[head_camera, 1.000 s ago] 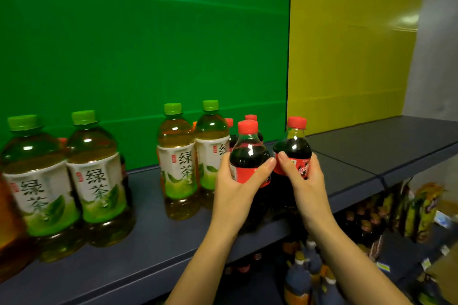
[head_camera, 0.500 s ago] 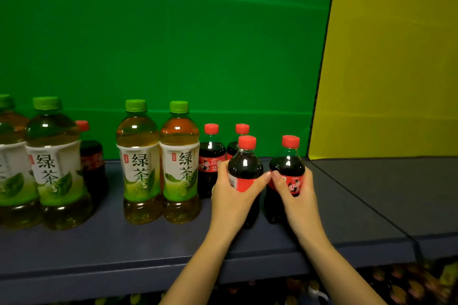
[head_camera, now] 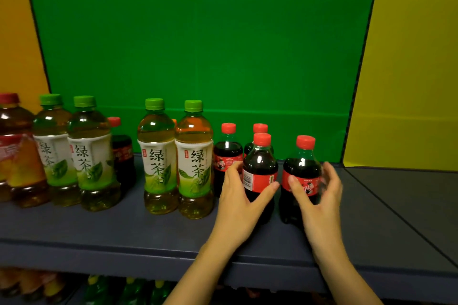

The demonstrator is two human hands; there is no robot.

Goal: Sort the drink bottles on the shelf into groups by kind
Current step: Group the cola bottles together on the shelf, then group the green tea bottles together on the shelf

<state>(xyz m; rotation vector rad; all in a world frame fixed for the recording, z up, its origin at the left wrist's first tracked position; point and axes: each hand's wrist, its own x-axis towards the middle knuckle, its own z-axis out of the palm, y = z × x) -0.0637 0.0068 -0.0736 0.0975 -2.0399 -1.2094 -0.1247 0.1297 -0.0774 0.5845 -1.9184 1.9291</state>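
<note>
A green back panel (head_camera: 198,57) fills the view from 10 to 2 o'clock, above a dark grey shelf (head_camera: 99,230). At 9 o'clock on the shelf stands a red-capped tea bottle (head_camera: 14,146), and beside it the left green tea pair (head_camera: 86,151) and the right green tea pair (head_camera: 158,156), all upright. At 3 o'clock of that pair stand two back cola bottles (head_camera: 227,153). In front of them, the left hand (head_camera: 238,203) curls its thumb and fingers round the front left cola bottle (head_camera: 260,163). The right hand (head_camera: 319,203) cups the front right cola bottle (head_camera: 302,168), thumb on its label. Its fingers are spread and blurred, so I cannot tell whether they grip.
</note>
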